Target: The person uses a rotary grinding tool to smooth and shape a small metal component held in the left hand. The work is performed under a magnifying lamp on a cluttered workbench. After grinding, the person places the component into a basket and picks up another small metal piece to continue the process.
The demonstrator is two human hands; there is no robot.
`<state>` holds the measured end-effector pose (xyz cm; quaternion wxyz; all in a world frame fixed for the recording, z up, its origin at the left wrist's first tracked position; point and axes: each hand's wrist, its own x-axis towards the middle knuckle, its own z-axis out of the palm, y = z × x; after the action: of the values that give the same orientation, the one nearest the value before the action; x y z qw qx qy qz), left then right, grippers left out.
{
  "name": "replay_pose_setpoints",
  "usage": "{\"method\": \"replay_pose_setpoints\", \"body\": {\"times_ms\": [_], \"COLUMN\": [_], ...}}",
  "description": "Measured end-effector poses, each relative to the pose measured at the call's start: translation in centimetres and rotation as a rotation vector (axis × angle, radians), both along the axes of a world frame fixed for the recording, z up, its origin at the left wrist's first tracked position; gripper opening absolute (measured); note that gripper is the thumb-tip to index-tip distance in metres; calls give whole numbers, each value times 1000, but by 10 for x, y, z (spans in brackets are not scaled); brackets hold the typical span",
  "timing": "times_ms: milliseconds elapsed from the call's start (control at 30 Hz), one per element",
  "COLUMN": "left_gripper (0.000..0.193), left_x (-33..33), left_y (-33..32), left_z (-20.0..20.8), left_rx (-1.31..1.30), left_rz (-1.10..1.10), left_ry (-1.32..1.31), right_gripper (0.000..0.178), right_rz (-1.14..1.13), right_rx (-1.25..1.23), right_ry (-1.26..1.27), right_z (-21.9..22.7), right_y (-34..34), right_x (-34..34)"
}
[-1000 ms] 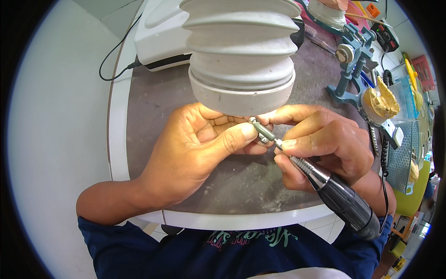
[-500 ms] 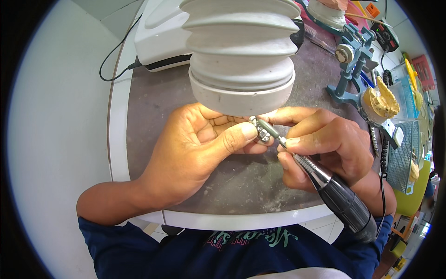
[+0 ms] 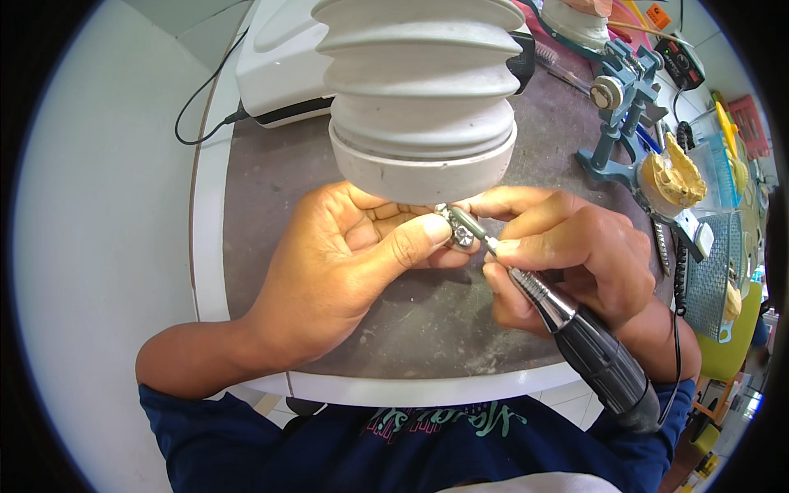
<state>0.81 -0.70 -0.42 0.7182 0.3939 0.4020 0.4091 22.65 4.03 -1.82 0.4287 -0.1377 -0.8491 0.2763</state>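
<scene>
Looking down from my head: my left hand (image 3: 345,271) pinches a small metal piece (image 3: 462,237) just under the grey suction hood (image 3: 423,99). My right hand (image 3: 567,263) grips the grinding tool (image 3: 567,320), its tip touching the piece. I judge the grinding half done. The dark benchtop (image 3: 271,181) holds a white machine (image 3: 283,66) and a blue-green stand (image 3: 616,123) with a yellowish plaster jaw cast (image 3: 674,177).

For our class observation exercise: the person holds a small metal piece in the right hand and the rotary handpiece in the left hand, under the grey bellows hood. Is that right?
Not quite: the hands are swapped. The head view shows the left hand pinching the small metal piece and the right hand holding the rotary handpiece, both under the grey bellows hood.
</scene>
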Motion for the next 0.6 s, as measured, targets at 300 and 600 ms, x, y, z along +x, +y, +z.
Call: {"method": "replay_pose_setpoints", "body": {"times_ms": [300,600], "left_gripper": [29,30], "left_x": [-2,0], "left_y": [-1,0], "left_z": [-2,-1], "left_rx": [-9,15], "left_rz": [-2,0], "left_ry": [27,22], "right_gripper": [28,29], "right_rz": [-4,18], "right_rx": [-36,-138], "right_ry": [-3,3], "right_z": [-1,0], "right_y": [-1,-4], "right_x": [-1,4]}}
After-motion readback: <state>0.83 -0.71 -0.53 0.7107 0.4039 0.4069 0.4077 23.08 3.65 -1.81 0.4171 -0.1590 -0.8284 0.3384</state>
